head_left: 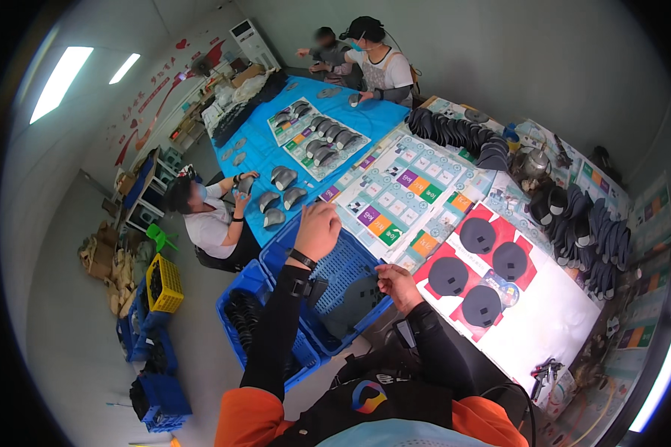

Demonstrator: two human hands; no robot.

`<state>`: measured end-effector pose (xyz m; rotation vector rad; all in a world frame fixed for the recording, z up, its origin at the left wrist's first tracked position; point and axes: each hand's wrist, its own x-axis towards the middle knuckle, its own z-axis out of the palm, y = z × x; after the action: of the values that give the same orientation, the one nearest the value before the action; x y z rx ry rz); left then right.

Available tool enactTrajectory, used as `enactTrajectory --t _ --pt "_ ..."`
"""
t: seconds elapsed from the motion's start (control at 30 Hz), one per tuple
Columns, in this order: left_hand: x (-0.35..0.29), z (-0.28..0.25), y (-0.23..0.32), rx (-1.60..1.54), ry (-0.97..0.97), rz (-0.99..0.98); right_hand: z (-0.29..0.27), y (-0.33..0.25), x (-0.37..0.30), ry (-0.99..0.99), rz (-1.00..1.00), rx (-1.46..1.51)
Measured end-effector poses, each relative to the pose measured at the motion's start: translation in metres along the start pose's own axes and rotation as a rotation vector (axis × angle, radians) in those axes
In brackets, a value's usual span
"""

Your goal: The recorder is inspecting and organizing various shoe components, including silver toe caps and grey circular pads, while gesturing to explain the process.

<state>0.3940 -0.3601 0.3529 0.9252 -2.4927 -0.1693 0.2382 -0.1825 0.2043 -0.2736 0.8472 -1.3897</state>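
Observation:
Above a blue plastic basket (373,316), my left hand (318,232) is raised with its fingers curled in. Over the same basket's right edge, my right hand (399,287) pinches thumb and fingers together. Whatever either hand may hold is too small or hidden to make out. Flat grey pieces (359,302) lie at the bottom of the basket. To the right of my right hand, dark round pads (449,276), each with small black patches, rest on a red template (492,237) on a white board (548,320). A clear round disc (504,290) sits among them.
A second blue basket (227,302) holds dark curved pieces. Grey cap-like pieces (283,177) are spread over the blue tabletop (250,175). Stacked dark pieces (462,138) line the right table. One person (212,216) sits at left; two people work at the far end.

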Motion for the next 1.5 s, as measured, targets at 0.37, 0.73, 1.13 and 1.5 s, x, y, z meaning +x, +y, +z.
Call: enactTrajectory --t 0.37,0.73,1.13,1.5 --pt "-0.032 0.03 -0.017 0.031 -0.09 -0.149 0.002 0.01 -0.004 0.043 0.026 -0.036" --pt "-0.035 0.044 -0.008 -0.167 -0.202 -0.191 -0.007 0.008 -0.011 0.071 0.003 -0.022" --pt "-0.117 0.106 -0.022 -0.423 -0.458 -0.443 -0.015 0.001 -0.011 0.165 -0.006 0.004" --pt "-0.16 0.093 0.02 -0.94 -0.588 -0.493 0.012 -0.001 -0.009 0.013 0.236 -0.118"
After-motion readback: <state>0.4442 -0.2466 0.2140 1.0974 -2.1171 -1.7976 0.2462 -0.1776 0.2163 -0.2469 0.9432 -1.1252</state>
